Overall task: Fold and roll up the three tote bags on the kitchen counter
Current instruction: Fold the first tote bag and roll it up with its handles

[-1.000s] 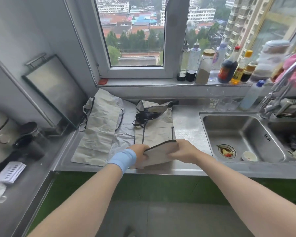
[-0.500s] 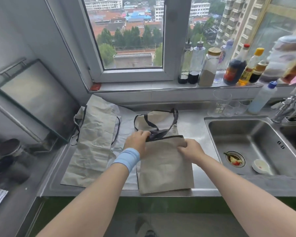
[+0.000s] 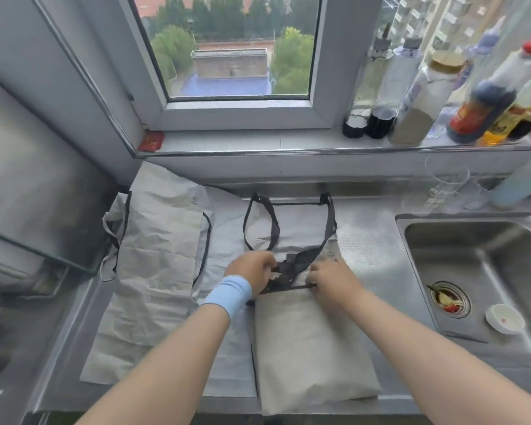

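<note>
Tote bag (image 3: 307,342), beige soft cloth, folded, lying on steel surface (image 3: 377,250) beneath both grips. Left grip (image 3: 253,269) and right grip (image 3: 328,279) closed round bunched black straps (image 3: 292,265). Light, limp, probably springs open; take folded edge.

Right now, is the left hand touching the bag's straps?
Touching. The head view shows the left hand gripping the bunched black straps atop the folded bag.

Head-worn, down over counter (image 3: 368,240), perhaps close
</note>
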`<state>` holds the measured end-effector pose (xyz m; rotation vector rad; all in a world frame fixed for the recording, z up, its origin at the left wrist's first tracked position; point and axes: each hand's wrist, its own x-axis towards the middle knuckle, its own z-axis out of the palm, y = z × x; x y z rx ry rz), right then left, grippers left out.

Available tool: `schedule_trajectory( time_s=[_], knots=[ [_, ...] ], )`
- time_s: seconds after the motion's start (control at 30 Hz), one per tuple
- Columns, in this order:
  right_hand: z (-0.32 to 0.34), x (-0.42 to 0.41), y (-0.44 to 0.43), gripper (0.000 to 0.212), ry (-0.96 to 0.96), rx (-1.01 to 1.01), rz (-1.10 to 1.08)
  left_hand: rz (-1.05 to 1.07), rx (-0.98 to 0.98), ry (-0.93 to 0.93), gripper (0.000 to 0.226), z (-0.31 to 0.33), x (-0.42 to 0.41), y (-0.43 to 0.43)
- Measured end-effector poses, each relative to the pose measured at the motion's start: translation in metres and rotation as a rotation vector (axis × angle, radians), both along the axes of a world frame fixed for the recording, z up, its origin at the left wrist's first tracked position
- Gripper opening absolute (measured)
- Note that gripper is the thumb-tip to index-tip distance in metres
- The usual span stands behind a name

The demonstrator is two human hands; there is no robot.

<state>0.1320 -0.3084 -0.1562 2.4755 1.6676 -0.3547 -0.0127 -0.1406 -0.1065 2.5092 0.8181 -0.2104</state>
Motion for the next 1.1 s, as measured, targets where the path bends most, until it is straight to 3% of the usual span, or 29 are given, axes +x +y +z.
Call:
schedule_trajectory(
  time_s=[0.1,0.27,0.43,0.5,0.63,0.73,0.83,0.93,1.0,1.1],
  knots=[
    [0.023,0.004,0.041,0.028,0.001,0.065,-0.092,0.244,-0.057,-0.141,0.027,0.004,0.015,0.038],
    [0.047,0.002,0.112,0.032,0.127,0.329,-0.075,0.407,-0.186,-0.009,0.033,-0.008,0.025,0.09],
    [0.043,-0.005,0.185,0.051,0.12,0.133,0.092,0.334,-0.247,0.191,0.034,-0.018,0.025,0.112],
    [0.04,-0.008,0.205,0.056,0.065,0.009,0.198,0.287,-0.269,0.237,0.025,-0.021,0.026,0.116],
    [0.036,-0.007,0.224,0.04,-0.014,-0.22,0.294,0.34,-0.469,0.244,0.014,-0.02,0.028,0.115],
    [0.029,0.004,0.232,0.028,0.08,-0.077,0.16,0.391,-0.644,0.168,0.025,-0.025,0.029,0.111],
    [0.031,0.01,0.235,0.039,0.225,0.188,0.059,0.379,-0.549,0.141,0.028,-0.025,0.027,0.107],
    [0.035,0.007,0.232,0.075,0.314,0.13,0.099,0.382,-0.424,0.231,0.027,-0.024,0.023,0.112],
    [0.035,0.011,0.223,0.09,0.326,0.226,0.09,0.401,-0.328,0.294,0.036,-0.021,0.026,0.115],
    [0.034,0.034,0.19,0.062,0.229,0.576,0.012,0.504,-0.085,0.174,0.039,-0.012,0.041,0.115]
  ],
)
